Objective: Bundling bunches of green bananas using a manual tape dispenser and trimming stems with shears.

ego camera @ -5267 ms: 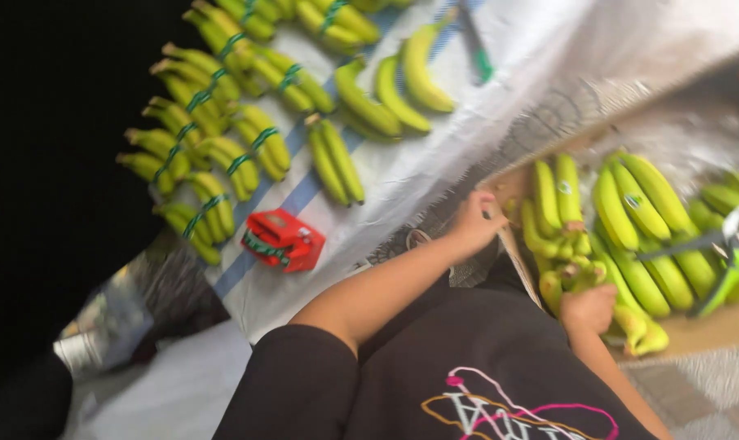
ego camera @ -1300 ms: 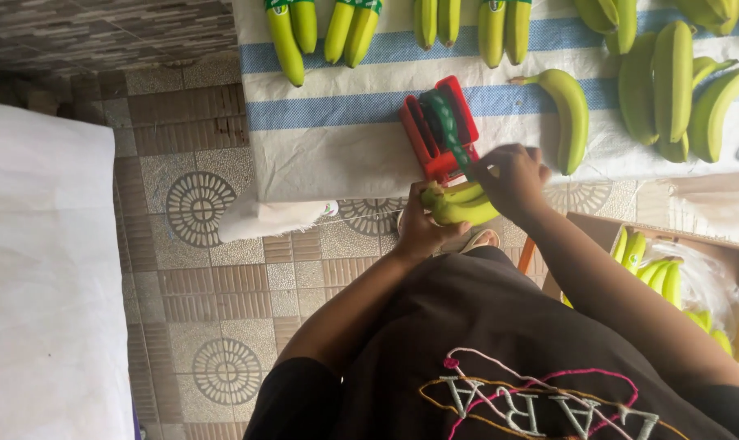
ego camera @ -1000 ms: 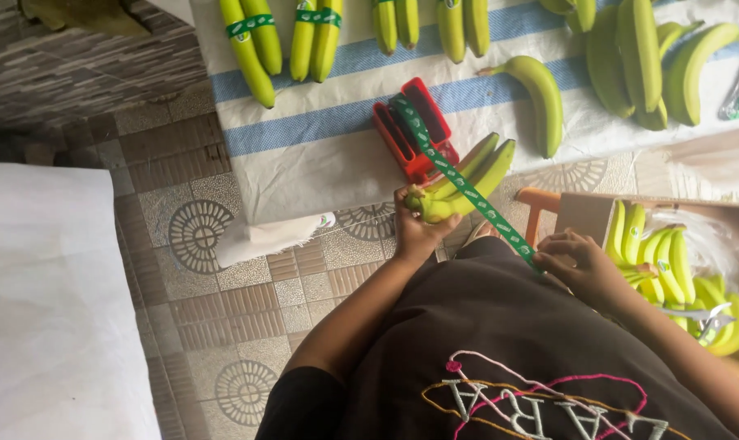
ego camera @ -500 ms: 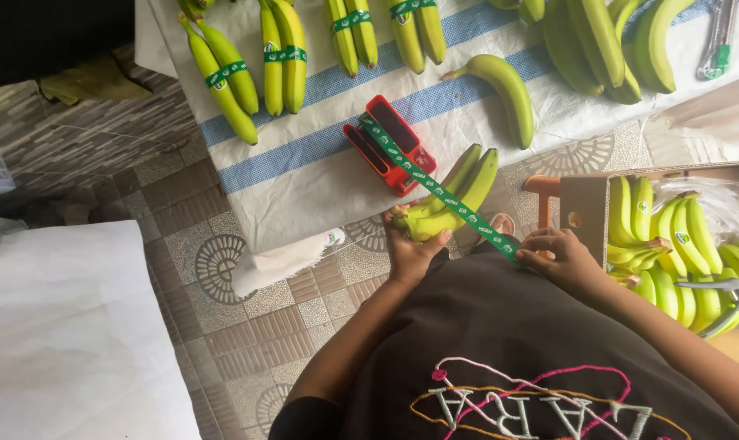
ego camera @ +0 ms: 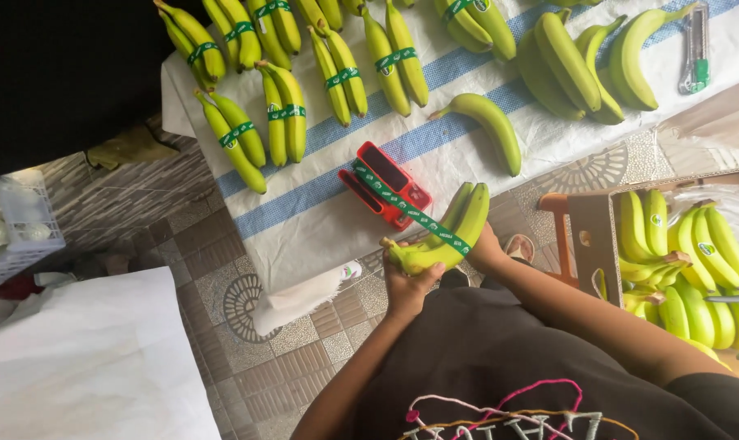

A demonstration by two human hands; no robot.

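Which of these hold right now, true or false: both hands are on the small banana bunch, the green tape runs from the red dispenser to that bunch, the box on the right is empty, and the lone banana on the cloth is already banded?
1. Both the left hand and the right hand hold the small banana bunch. True.
2. Green tape runs from the red dispenser to that bunch. True.
3. The cardboard box is empty. False: it holds green bananas.
4. The single banana on the cloth has a band. False: none is visible.

Green bananas [ego camera: 447,236], green printed tape [ego camera: 406,208], red dispenser [ego camera: 386,183], white blue-striped cloth [ego camera: 434,155]
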